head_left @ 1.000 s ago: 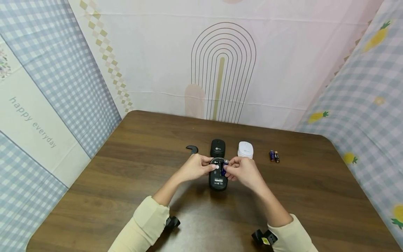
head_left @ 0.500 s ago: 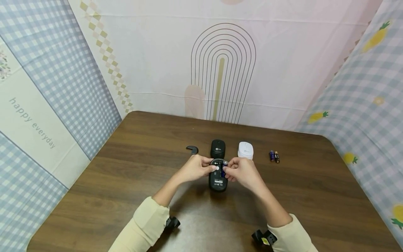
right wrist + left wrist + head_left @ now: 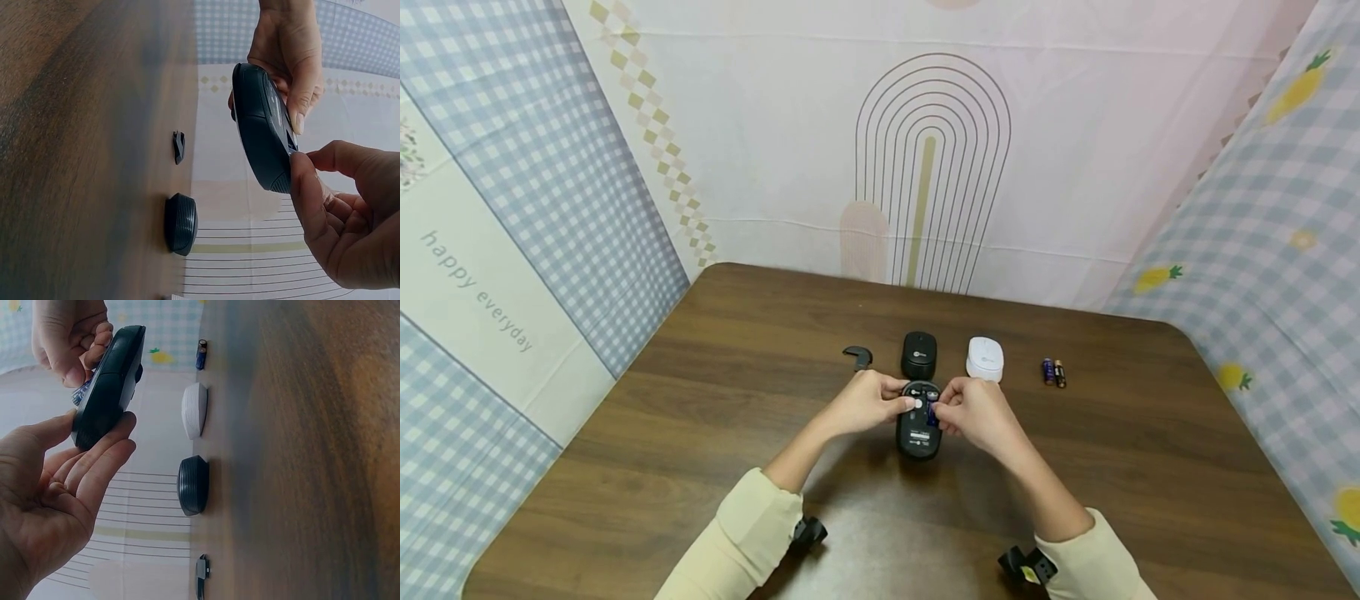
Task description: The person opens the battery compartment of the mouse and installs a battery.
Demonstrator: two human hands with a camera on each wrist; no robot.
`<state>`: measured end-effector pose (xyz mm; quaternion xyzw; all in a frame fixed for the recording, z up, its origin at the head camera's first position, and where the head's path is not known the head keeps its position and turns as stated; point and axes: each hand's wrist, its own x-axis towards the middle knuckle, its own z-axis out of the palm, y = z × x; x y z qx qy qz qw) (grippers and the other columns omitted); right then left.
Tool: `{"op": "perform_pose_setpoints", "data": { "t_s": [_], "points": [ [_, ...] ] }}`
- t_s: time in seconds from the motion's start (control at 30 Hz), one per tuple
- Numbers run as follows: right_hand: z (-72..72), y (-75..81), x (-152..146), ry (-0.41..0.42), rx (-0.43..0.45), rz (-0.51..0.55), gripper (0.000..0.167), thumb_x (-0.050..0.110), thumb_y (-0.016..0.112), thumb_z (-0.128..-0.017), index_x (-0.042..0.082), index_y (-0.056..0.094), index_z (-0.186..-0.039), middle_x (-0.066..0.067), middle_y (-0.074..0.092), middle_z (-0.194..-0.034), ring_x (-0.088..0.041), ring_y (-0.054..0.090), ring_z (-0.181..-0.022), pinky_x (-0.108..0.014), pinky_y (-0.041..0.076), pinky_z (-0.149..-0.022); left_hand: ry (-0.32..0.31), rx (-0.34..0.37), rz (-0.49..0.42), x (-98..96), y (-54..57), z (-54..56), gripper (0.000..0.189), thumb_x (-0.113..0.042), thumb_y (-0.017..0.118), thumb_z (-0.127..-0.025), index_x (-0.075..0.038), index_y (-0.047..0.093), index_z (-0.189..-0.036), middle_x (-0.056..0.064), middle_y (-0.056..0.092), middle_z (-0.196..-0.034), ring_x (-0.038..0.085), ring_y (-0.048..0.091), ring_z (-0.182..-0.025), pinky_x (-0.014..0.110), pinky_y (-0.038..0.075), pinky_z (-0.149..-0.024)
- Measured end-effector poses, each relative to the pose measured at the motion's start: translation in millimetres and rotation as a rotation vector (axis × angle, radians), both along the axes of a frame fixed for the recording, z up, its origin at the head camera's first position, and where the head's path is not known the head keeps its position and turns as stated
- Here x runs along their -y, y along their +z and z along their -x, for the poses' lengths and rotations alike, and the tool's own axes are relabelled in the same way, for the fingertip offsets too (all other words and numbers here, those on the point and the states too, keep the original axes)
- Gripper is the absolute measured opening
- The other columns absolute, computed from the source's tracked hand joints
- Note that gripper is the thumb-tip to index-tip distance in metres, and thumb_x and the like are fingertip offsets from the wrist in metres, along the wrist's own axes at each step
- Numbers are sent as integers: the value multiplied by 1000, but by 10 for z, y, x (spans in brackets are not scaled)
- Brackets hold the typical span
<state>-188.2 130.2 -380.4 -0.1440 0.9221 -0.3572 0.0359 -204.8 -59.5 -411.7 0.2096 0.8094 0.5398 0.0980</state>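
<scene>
A black computer mouse (image 3: 919,443), turned underside up, is held above the table by my left hand (image 3: 865,403), thumb on the underside and fingers beneath. Its battery slot lies open along the right part of the underside. At that slot my right hand (image 3: 981,410) pinches a blue battery (image 3: 80,395) between thumb and fingertips. In the head view the battery lies along the slot, partly covered by the fingers. From the right wrist view, the right fingertips are right at the slot's edge and hide most of the battery.
Beyond the hands stand another black mouse (image 3: 919,354) and a white mouse (image 3: 985,358). A small dark hooked piece (image 3: 858,357) lies to their left. Two batteries, one blue (image 3: 1048,372) and one black and gold (image 3: 1060,374), lie to the right on the brown wooden table (image 3: 760,333).
The battery's far end, which stuck up at the slot, has gone lower and more in line with it. The mouse and both hands have shifted slightly toward the person.
</scene>
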Motion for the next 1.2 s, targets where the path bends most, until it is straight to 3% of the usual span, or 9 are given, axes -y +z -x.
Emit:
{"op": "perform_pose_setpoints", "data": {
  "t_s": [0.3,0.53,0.73,0.97,1.2],
  "points": [
    [23,-13,-19,21,32,31,11,9,67,-82,4,62,-73,2,60,-55,-14,58,-49,-27,48,-45,-5,-4,-4,3,-2,-10,33,-8,62,-88,10,59,-115,15,68,-94,12,66,-74,29,54,-62],
    [142,-48,-125,-69,54,220,21,19,66,-86,-1,68,-81,-7,64,-61,-19,62,-54,-39,54,-55,-8,10,2,4,-10,-5,30,-9,63,-88,7,62,-113,13,69,-90,12,66,-73,28,54,-62],
    [223,-121,-163,-38,160,260,35,25,64,-87,-9,69,-96,-16,68,-74,-31,67,-71,-41,54,-64,-5,-3,20,-4,-13,1,31,-10,63,-88,6,62,-114,12,69,-90,10,65,-70,24,53,-58],
    [251,-166,-145,-31,258,366,37,21,63,-89,-15,65,-97,-23,67,-84,-25,67,-72,-45,52,-71,4,-13,36,-4,5,13,30,-10,63,-88,5,62,-114,9,70,-87,7,64,-68,24,53,-57],
    [251,-148,-123,-47,284,401,36,18,64,-88,-15,64,-100,-25,66,-92,-29,67,-79,-45,52,-74,5,7,7,3,3,23,33,-9,62,-89,7,59,-117,13,69,-93,10,66,-73,25,54,-61]
  ]
}}
